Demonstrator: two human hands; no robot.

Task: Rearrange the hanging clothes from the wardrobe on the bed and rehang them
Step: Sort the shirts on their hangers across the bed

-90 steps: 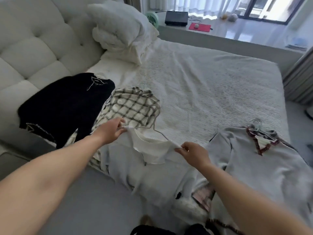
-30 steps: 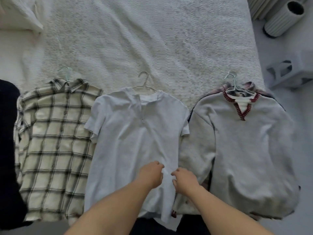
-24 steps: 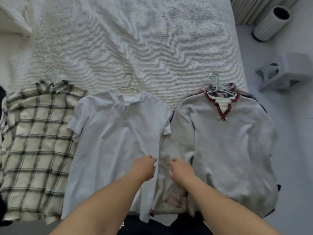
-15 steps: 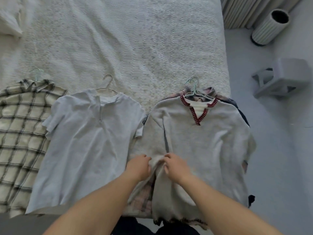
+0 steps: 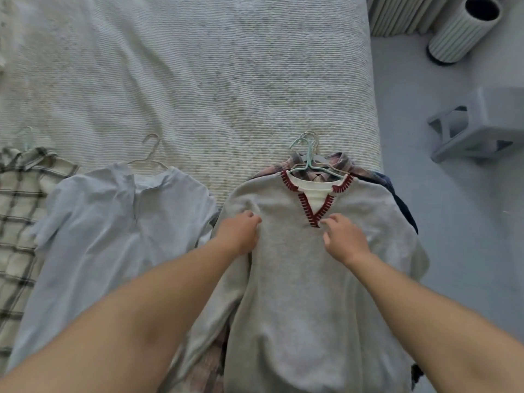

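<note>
A grey sweater (image 5: 306, 279) with a red-stitched V-neck lies on top of a pile of hangered clothes at the bed's right edge, its hangers (image 5: 307, 154) poking out above the collar. My left hand (image 5: 239, 232) rests on the sweater's left shoulder, fingers curled into the fabric. My right hand (image 5: 341, 236) sits just below the V-neck with fingers spread and bent. A pale blue short-sleeved shirt (image 5: 113, 231) on a wire hanger lies to the left. A plaid shirt (image 5: 17, 211) lies at the far left.
The white textured bedspread (image 5: 198, 80) stretches away beyond the clothes. On the grey floor to the right stand a plastic stool (image 5: 479, 126) and a ribbed cylindrical bin (image 5: 462, 26). A pink plaid garment (image 5: 209, 361) peeks out under the sweater.
Both hands have moved up the grey sweater from its lower sleeve area to the shoulder and neckline. The view has shifted right and closer.
</note>
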